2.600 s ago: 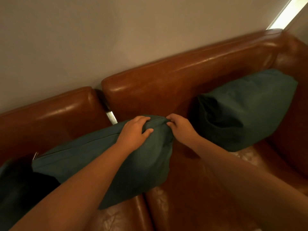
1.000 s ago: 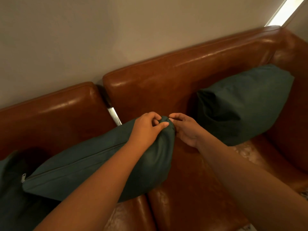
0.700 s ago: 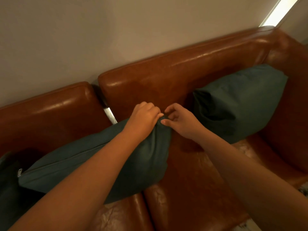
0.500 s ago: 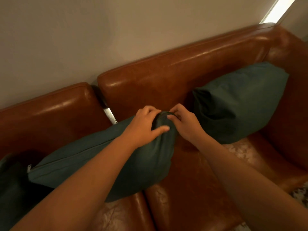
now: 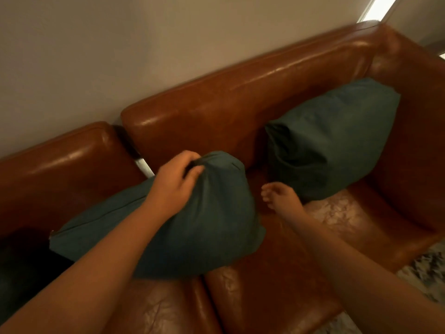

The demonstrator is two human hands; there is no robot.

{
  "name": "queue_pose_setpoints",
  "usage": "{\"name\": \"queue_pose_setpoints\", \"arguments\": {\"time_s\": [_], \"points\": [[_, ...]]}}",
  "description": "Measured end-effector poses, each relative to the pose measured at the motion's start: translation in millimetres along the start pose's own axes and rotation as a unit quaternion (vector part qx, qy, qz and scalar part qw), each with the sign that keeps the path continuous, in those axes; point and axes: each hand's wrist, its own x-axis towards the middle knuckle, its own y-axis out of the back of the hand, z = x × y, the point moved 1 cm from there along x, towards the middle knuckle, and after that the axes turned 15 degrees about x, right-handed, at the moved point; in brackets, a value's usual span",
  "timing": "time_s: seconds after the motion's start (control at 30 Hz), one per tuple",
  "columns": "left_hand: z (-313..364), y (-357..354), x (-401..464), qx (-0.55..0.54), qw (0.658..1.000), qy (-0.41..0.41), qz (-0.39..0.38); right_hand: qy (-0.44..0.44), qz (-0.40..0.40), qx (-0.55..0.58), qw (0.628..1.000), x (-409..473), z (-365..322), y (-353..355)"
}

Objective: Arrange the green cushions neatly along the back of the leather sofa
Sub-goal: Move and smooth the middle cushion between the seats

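The left hand [image 5: 177, 182] grips the top corner of a green cushion [image 5: 192, 227] lying across the seat seam of the brown leather sofa [image 5: 240, 97], the right hand [image 5: 280, 197] hovers just beside it holding nothing, fingers loosely curled, and a second green cushion [image 5: 332, 138] leans in the sofa's right back corner.

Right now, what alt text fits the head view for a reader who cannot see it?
A left hand grips the top corner of a green cushion on a brown leather sofa. The right hand hangs free beside it, holding nothing. A second green cushion leans in the sofa's right corner.
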Motion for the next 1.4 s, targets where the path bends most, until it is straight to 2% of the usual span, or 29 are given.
{"name": "queue_pose_setpoints", "arguments": {"time_s": [0.07, 0.13, 0.23, 0.37, 0.53, 0.67, 0.77, 0.87, 0.93, 1.03, 1.1, 1.17, 1.2, 1.23, 1.27, 1.3, 1.33, 1.37, 1.4], "points": [[-14.1, 17.1, -0.5, -0.069, 0.995, 0.059, 0.038, -0.037, -0.062, -0.094, 0.993, -0.2, 25.3, 1.8], [-28.5, 27.9, -0.7, -0.107, 0.987, 0.109, 0.047, -0.029, -0.089, -0.132, 0.987, -4.5, 28.6, -2.0], [-40.4, 35.3, -0.1, -0.075, 0.986, 0.140, 0.041, 0.009, -0.067, -0.138, 0.988, 0.0, 23.9, -10.5], [-43.7, 43.2, 0.3, -0.043, 0.985, 0.161, 0.045, 0.056, -0.032, -0.283, 0.957, 5.0, 22.4, -12.3], [-43.6, 44.1, -8.8, 0.001, 0.977, 0.202, 0.067, 0.104, -0.072, -0.324, 0.938, -1.5, 24.7, -11.2], [-34.6, 37.8, -2.3, 0.029, 0.972, 0.221, 0.074, 0.132, -0.008, -0.270, 0.954, -8.4, 25.9, -2.7], [-36.2, 35.1, 2.9, 0.049, 0.965, 0.245, 0.080, 0.066, 0.061, -0.098, 0.991, -12.0, 33.8, 10.7], [-41.3, 30.8, -0.1, 0.052, 0.955, 0.269, 0.114, 0.066, 0.101, 0.019, 0.992, -21.5, 42.3, 12.6], [-41.3, 28.8, -0.6, 0.048, 0.946, 0.280, 0.153, 0.090, 0.103, 0.028, 0.990, -31.5, 45.1, 3.8], [-17.8, 30.7, 5.6, 0.106, 0.942, 0.219, 0.233, 0.128, 0.090, -0.007, 0.988, -41.0, 53.6, -11.1], [17.5, 29.6, 14.1, 0.168, 0.940, 0.103, 0.278, 0.121, 0.074, -0.028, 0.990, -43.7, 57.8, -18.2], [57.5, 7.4, 22.0, 0.176, 0.953, -0.056, 0.238, 0.136, 0.084, -0.038, 0.986, -45.6, 56.1, -24.1], [74.4, -11.9, 25.1, 0.165, 0.958, -0.148, 0.183, 0.180, 0.093, -0.043, 0.978, -47.7, 52.7, -26.9], [88.5, -34.3, 25.9, 0.166, 0.955, -0.221, 0.103, 0.231, 0.095, -0.050, 0.967, -50.0, 49.4, -30.0], [97.9, -58.9, 25.1, 0.186, 0.943, -0.274, -0.010, 0.272, 0.090, -0.048, 0.957, -52.1, 48.0, -32.5], [100.8, -80.1, 23.6, 0.226, 0.918, -0.290, -0.148, 0.292, 0.086, -0.047, 0.951, -54.6, 46.9, -33.6], [96.6, -97.7, 21.2, 0.287, 0.876, -0.275, -0.273, 0.302, 0.082, -0.042, 0.949, -56.4, 47.9, -33.1], [87.5, -110.5, 17.1, 0.345, 0.832, -0.261, -0.347, 0.306, 0.084, -0.040, 0.947, -58.4, 49.1, -31.1], [75.9, -118.1, 12.6, 0.365, 0.812, -0.267, -0.370, 0.314, 0.090, -0.039, 0.944, -59.4, 52.3, -28.0]]}}
